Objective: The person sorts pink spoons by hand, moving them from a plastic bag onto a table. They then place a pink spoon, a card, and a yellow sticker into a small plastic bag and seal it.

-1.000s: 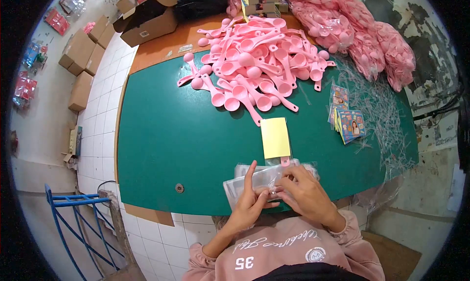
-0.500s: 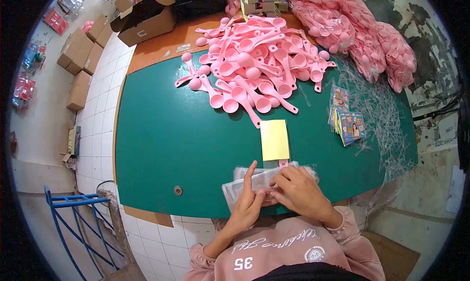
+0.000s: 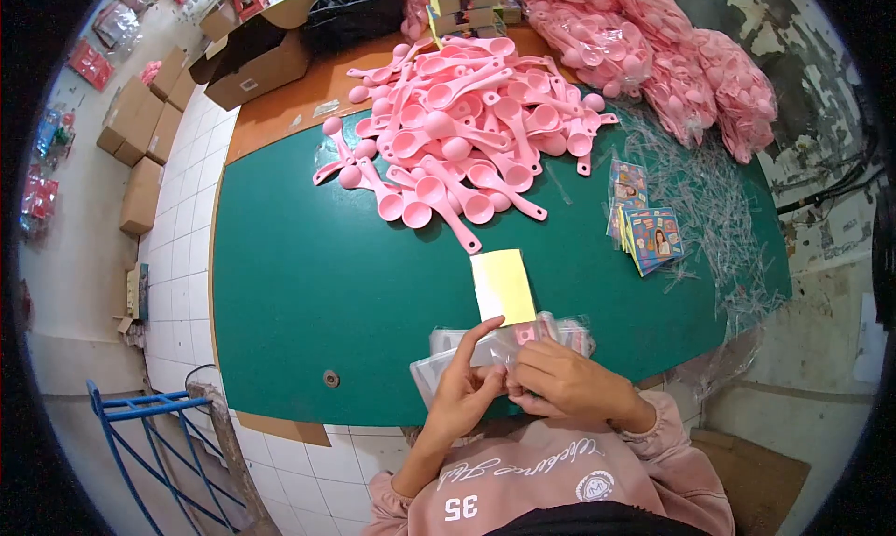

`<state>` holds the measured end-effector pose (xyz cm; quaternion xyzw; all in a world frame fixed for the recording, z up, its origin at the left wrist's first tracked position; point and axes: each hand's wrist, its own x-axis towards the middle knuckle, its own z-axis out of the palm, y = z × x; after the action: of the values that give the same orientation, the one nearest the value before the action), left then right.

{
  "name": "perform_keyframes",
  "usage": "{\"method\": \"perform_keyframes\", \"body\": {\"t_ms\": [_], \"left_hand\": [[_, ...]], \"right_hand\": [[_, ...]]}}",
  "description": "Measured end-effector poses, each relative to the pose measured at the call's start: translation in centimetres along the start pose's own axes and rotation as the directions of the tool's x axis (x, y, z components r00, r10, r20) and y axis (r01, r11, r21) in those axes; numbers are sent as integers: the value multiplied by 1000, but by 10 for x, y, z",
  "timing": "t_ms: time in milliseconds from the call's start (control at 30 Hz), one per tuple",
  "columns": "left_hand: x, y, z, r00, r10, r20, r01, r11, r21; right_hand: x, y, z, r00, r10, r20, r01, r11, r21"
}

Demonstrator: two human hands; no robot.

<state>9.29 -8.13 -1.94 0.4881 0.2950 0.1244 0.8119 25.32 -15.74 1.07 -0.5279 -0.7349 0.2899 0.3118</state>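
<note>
Clear plastic bags (image 3: 432,372) lie at the table's near edge, under and around both hands. My left hand (image 3: 465,387) pinches the plastic, its index finger stretched toward a yellow card (image 3: 502,288). Close beside it, my right hand (image 3: 560,379) has its fingers bent and pressed together on the plastic, touching the left fingertips. A pink handle end (image 3: 525,333) shows through clear plastic just below the card. Beyond the card lies a large heap of pink spoons (image 3: 455,149).
Stacked printed cards (image 3: 653,240) lie on the right of the green table (image 3: 280,284), beside scattered clear plastic strips (image 3: 723,218). Bagged pink spoons (image 3: 672,78) fill the back right. An open cardboard box (image 3: 257,69) stands back left, and a blue metal frame (image 3: 154,401) stands left.
The view has shifted slightly. My left index finger has bent down toward the card's lower edge, and both hands have drawn together on the plastic.
</note>
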Motion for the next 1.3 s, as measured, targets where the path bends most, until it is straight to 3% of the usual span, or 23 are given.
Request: {"method": "perform_keyframes", "body": {"t_ms": [33,100,167,233,267,333,367,400,433,500,533,600,633,667,800,900,967,1000,1033,1067,1200,1233,1300], "left_hand": [[-1,-1,0,1000,6,-14,-6,1000,30],[2,2,4,999,1,-33,0,999,49],[1,5,2,998,9,-63,-4,996,91],[1,-3,-4,1000,11,-18,-8,994,113],[1,-5,-7,1000,9,23,-12,991,131],[-1,2,-7,999,-27,44,22,992,125],[-1,5,-6,997,-57,58,50,992,115],[-1,6,-6,997,-53,56,46,993,111],[-3,6,-5,998,-36,45,32,996,87],[-2,5,-2,1000,-15,25,13,998,57],[-1,5,-1,1000,-19,-3,19,997,76],[3,7,2,999,-28,-19,29,995,100],[3,8,5,999,-18,-27,19,999,42],[3,9,5,999,-9,-40,8,1000,-15],[-4,5,-8,1000,-19,16,18,999,49],[-8,7,-14,999,12,46,-11,999,-30],[-8,16,-13,994,-108,12,107,955,-276],[-6,14,-13,994,-110,12,109,954,-278],[-4,10,-12,997,51,-57,-44,993,110],[-2,7,-10,973,224,-59,-168,856,488],[7,9,-9,960,279,2,-221,758,614],[8,9,-7,961,277,4,-221,758,613],[9,10,-1,945,304,-121,-169,771,614]], "right_hand": [[-2,3,-6,1000,4,-7,-4,1000,-1],[-10,13,-28,993,-4,115,-38,931,363],[-26,25,-56,995,-20,101,-35,856,515],[-56,53,-92,992,77,-102,-11,846,533],[-81,69,-111,929,285,-238,-132,853,505],[-99,81,-163,610,582,-537,-521,806,281],[-150,114,-177,369,590,-718,-899,423,-114],[-188,140,-183,214,398,-892,-925,-212,-316],[-187,127,-174,219,398,-891,-923,-210,-321],[-145,78,-150,338,211,-917,-941,97,-325],[-99,51,-131,461,249,-852,-879,260,-400],[-52,23,-71,810,188,-555,-435,827,-356],[-42,26,-34,842,283,-460,-342,938,-50],[-29,20,-9,840,376,-391,-362,925,111],[-12,32,16,870,284,-404,-257,959,121],[-11,33,2,881,279,-383,-246,960,132],[-13,35,3,883,283,-375,-220,954,202],[-14,35,2,883,285,-373,-222,954,203],[-15,34,0,883,314,-348,-233,938,256],[-15,34,-1,884,340,-321,-242,920,309],[-16,34,-1,894,325,-309,-204,909,364],[-17,32,-3,879,395,-266,-262,868,421],[-19,33,0,858,465,-219,-323,819,475]]}}
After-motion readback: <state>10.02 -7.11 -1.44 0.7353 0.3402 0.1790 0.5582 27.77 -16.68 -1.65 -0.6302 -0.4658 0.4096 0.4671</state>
